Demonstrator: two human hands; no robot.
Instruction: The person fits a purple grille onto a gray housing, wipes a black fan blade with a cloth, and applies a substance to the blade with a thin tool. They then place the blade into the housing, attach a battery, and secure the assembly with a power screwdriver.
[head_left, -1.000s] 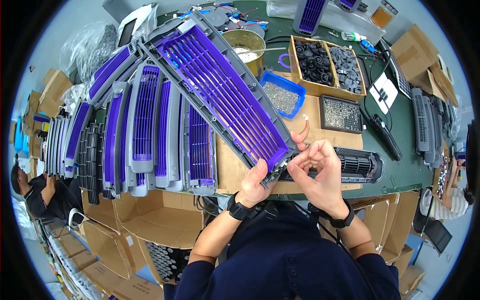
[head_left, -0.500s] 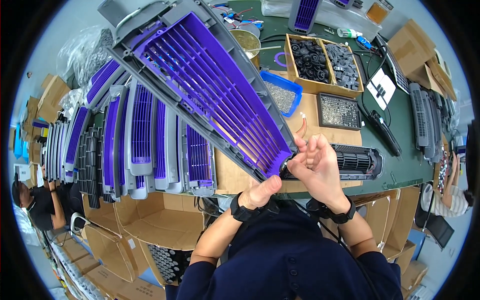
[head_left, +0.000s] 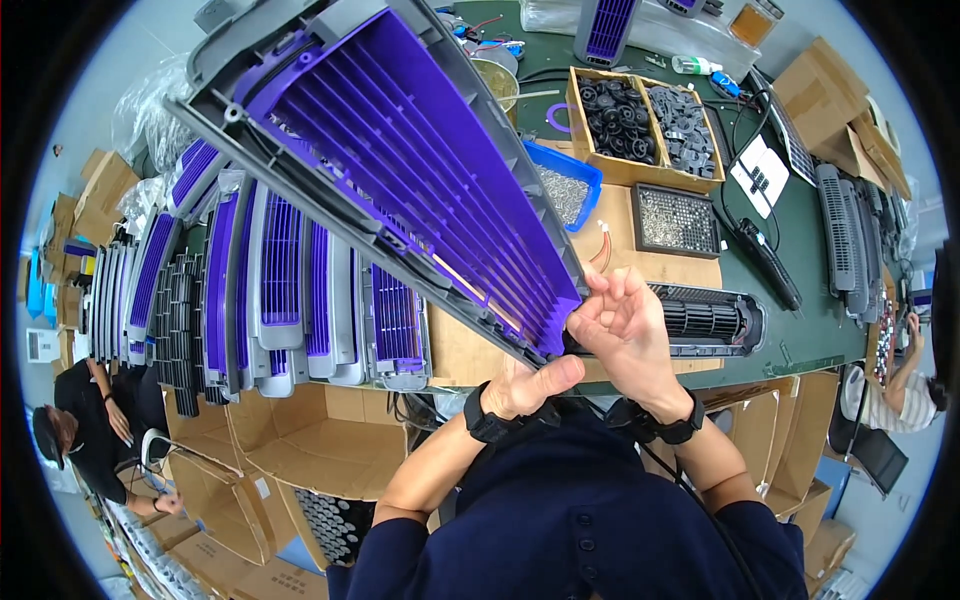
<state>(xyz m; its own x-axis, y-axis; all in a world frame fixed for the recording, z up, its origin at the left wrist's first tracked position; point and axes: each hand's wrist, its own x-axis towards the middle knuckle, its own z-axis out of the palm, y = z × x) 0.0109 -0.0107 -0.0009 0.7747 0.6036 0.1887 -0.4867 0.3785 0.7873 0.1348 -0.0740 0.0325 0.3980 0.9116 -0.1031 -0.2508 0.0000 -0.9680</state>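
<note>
A long grey fan housing (head_left: 400, 190) with a purple slatted grille slants across the bench, its inner side facing up. Its far end rises to the upper left, and its narrow end sits between my hands. My left hand (head_left: 530, 388) grips that end from beneath, thumb stretched alongside and the other fingers mostly hidden. On the right rim of the same end, my right hand (head_left: 625, 325) is closed, thumb and forefinger at the corner, other fingers curled. Whether a small part is pinched there is hidden. Behind my right hand lies another grey housing with a black ribbed roller (head_left: 705, 320).
Purple-grey housings (head_left: 280, 270) stand in a row at left. Beyond are a blue tray of small metal pieces (head_left: 592, 205), a dark tray (head_left: 678, 222) and a divided box of black and grey parts (head_left: 575, 110). A black handheld tool (head_left: 768, 265) lies right. Two people sit at the sides.
The housing has tilted, its far end swinging left and nearer, showing more of its inner wall. My left hand has shifted slightly right and down. The person at left has leaned into fuller view.
</note>
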